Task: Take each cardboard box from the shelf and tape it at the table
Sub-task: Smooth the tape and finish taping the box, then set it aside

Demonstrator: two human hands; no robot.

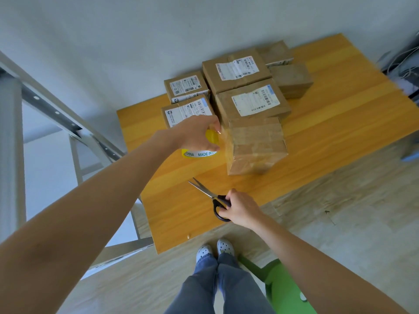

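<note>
Two hands are at work over the yellow wooden table. The left hand grips a roll of clear tape, fingers curled over its top. The roll is just beside the left side of the nearest cardboard box. That box sits on the table in front of a bunch of other boxes, some with white labels. The right hand holds black-handled scissors, blades a little apart and pointing toward the tape. A metal shelf stands on the left. A green chair is by the person's legs.
</note>
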